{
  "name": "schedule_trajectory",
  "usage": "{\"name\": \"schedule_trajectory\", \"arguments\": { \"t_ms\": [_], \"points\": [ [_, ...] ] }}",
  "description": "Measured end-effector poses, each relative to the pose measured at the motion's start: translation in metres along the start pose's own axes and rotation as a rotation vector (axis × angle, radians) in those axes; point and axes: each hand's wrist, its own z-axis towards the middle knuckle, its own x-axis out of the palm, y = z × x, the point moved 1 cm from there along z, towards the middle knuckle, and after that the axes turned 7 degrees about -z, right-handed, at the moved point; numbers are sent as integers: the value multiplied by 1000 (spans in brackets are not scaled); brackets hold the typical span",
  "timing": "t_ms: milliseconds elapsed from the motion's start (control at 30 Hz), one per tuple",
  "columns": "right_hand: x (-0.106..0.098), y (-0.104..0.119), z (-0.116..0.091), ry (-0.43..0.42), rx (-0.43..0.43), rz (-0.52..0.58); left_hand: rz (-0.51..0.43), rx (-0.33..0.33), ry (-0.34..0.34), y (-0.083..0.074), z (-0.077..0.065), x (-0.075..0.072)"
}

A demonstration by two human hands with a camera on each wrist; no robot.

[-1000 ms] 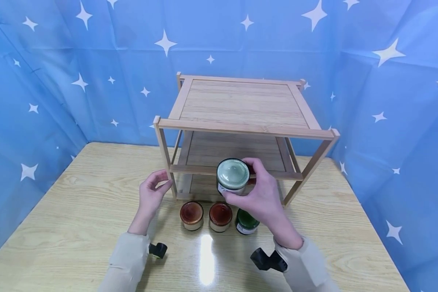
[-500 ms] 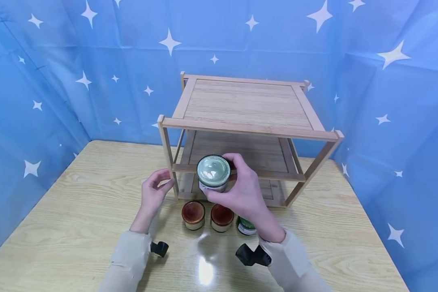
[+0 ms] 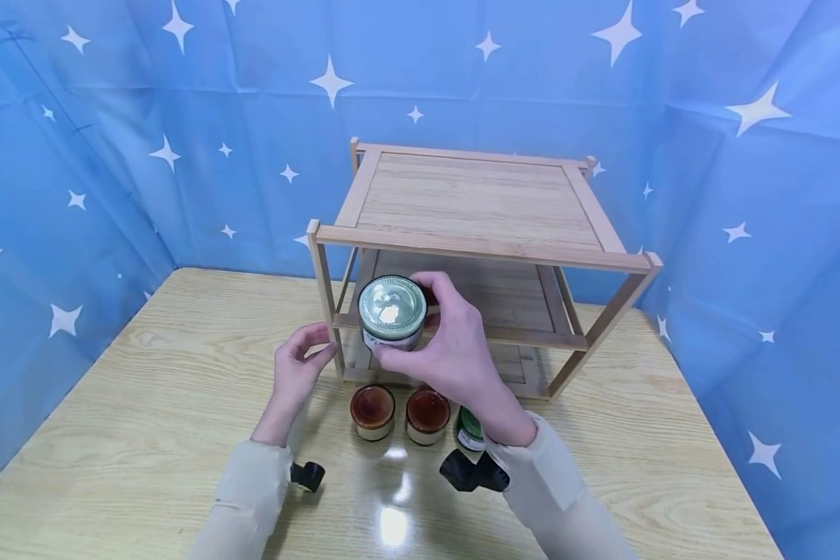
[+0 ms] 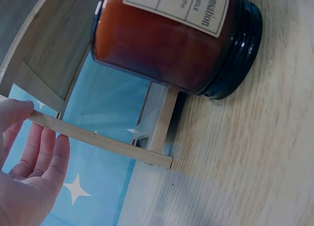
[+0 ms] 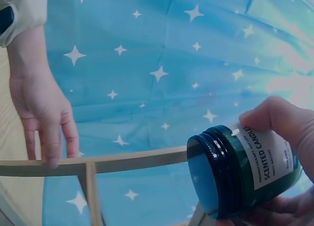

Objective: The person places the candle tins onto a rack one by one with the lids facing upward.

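My right hand (image 3: 455, 354) grips a green scented-candle jar (image 3: 392, 307) in front of the rack's middle shelf. Its ridged glass base faces up in the head view; in the right wrist view the dark lid end and white label of the candle jar (image 5: 245, 167) show. My left hand (image 4: 37, 162) pinches the front left post (image 4: 98, 140) of the wooden rack (image 3: 483, 202) between thumb and fingers. On the table before the rack stand two amber candle jars (image 3: 373, 412) and a second green candle jar (image 3: 470, 429), partly hidden by my right forearm.
The rack has three wooden levels, with a raised rail along the top shelf's front. A pale wood table (image 3: 147, 404) carries it. Blue star-printed cloth (image 3: 252, 117) hangs behind and at both sides. A close amber jar (image 4: 167, 39) fills the upper left wrist view.
My right hand has carried the green candle jar leftward and slightly up, toward the rack's left side. My left hand keeps its hold on the post.
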Motion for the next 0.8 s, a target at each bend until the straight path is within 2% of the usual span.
{"name": "schedule_trajectory", "arguments": {
  "t_ms": [367,800],
  "points": [
    [-10,15,18,-25,-49,-14,9,-3,-7,1,0,-1],
    [-28,26,43,-40,-33,29,0,-11,3,-1,1,-1]
  ]
}}
